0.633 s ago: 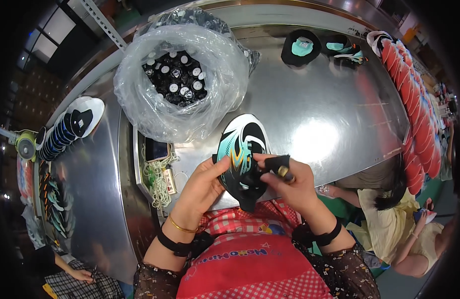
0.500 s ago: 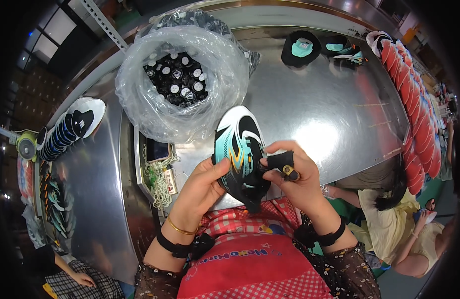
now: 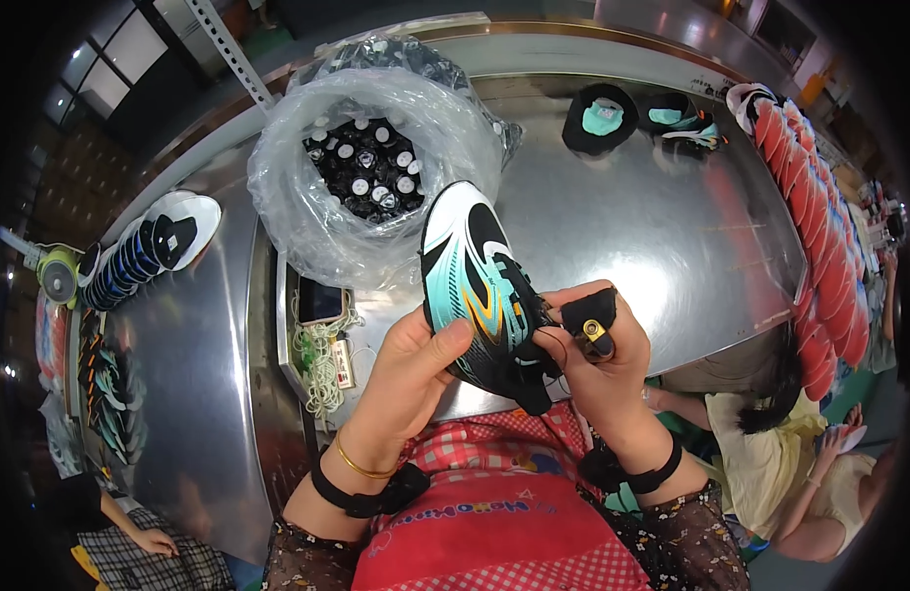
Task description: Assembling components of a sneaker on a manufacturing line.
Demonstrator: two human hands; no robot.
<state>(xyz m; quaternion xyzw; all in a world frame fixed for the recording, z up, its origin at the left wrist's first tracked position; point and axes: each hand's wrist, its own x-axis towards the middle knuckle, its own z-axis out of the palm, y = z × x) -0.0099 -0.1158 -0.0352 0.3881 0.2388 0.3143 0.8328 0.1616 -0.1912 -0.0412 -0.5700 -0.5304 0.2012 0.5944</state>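
Ideally, the left hand (image 3: 406, 369), gripping the shoe upper (image 3: 475, 291), should brace it for the right hand (image 3: 613, 372), clasping a black-and-brass piece (image 3: 598, 340).

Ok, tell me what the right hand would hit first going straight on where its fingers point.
The right hand would likely meet the shoe upper first, just left of its fingers; contact is unclear.

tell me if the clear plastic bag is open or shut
Open: the clear plastic bag has its mouth spread wide, and black pieces with round white spots show inside.
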